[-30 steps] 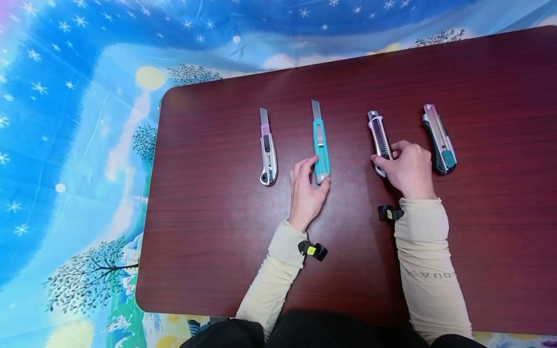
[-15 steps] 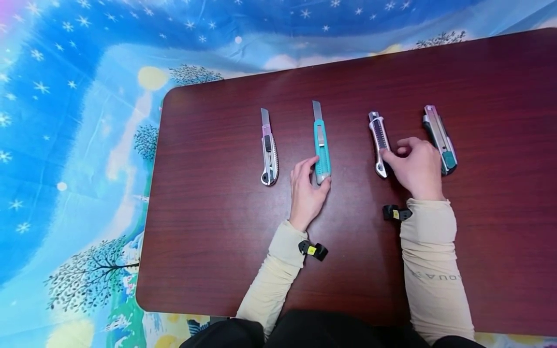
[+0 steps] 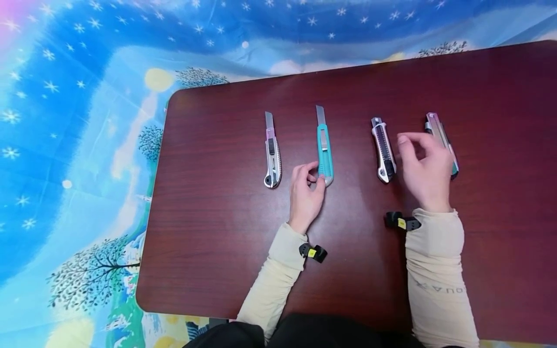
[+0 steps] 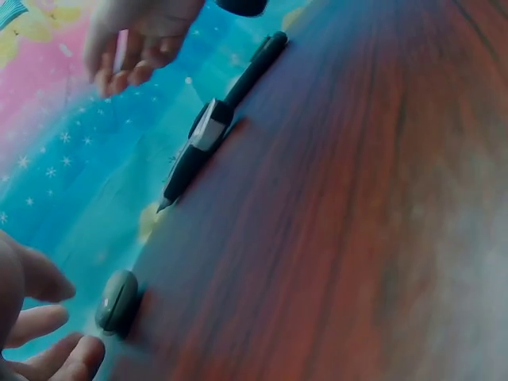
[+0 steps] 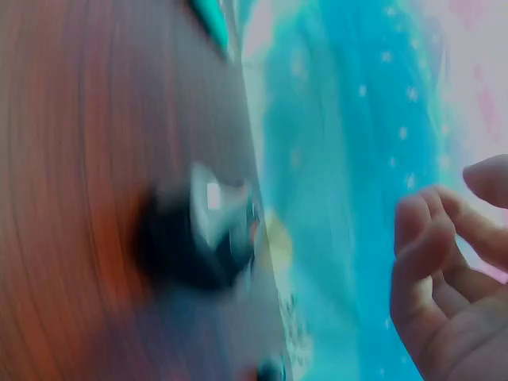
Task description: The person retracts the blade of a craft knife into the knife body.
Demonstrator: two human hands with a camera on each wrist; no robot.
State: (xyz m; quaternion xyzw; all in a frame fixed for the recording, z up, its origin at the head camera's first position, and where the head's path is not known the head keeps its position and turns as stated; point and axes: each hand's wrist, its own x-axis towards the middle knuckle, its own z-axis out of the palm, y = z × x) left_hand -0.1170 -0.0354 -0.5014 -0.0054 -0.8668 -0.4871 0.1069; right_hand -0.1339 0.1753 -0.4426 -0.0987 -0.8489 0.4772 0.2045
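Observation:
Four utility knives lie apart in a row, so several in all: a silver-and-pink knife [image 3: 272,154] at the left, a teal knife [image 3: 324,142], a silver-and-black knife [image 3: 383,150], and a pink-and-green knife [image 3: 435,124] at the far right. The two left ones have their blades out. My left hand [image 3: 305,198] is by the teal knife's near end; in the left wrist view its spread fingers [image 4: 44,321] hold nothing. My right hand [image 3: 426,169] hovers beside the silver-and-black knife, loosely curled and holding nothing, and partly hides the far-right knife.
The knives lie on a dark red wooden table [image 3: 209,217] with a rounded left corner. A blue patterned cloth [image 3: 130,63] surrounds its back and left side. Each wrist wears a small black camera. The right wrist view is blurred.
My right hand has let go of the silver-and-black knife, lifted and moved right. My left fingers have loosened slightly at the teal knife. The head view has tilted a little.

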